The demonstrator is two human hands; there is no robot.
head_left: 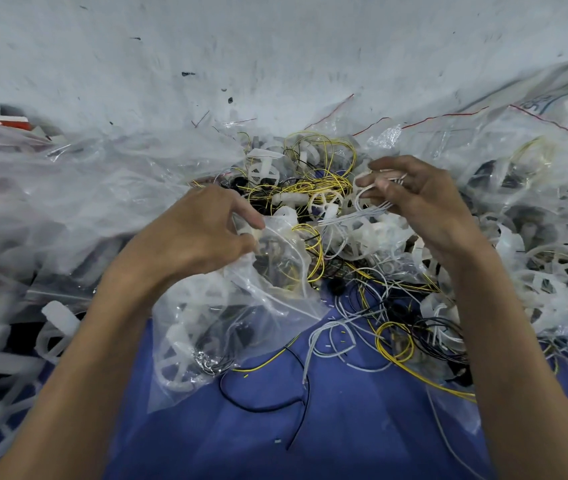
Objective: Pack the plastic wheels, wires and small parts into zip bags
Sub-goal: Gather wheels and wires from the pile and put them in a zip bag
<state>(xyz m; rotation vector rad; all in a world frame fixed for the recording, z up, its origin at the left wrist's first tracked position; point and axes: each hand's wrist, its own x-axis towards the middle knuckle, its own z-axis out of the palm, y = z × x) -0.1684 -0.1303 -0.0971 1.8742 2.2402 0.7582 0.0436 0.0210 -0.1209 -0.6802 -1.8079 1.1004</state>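
Observation:
My left hand (202, 230) pinches the mouth of a clear zip bag (241, 306) that hangs below it, with a white plastic wheel (178, 358) and dark wires inside. My right hand (414, 199) holds a small bundle of white wires (362, 202) just right of the bag's mouth. Between and beyond the hands lies a heap of yellow wires (313, 185) and white plastic wheels (324, 202). Loose white, yellow and black wires (344, 344) lie on the blue cloth (327, 427) below.
Filled and empty clear bags (67, 188) pile up at the left. More zip bags with red seal lines (466, 116) lie at the back right. White wheels (559, 265) spread along the right side. A scuffed white wall (275, 46) stands behind.

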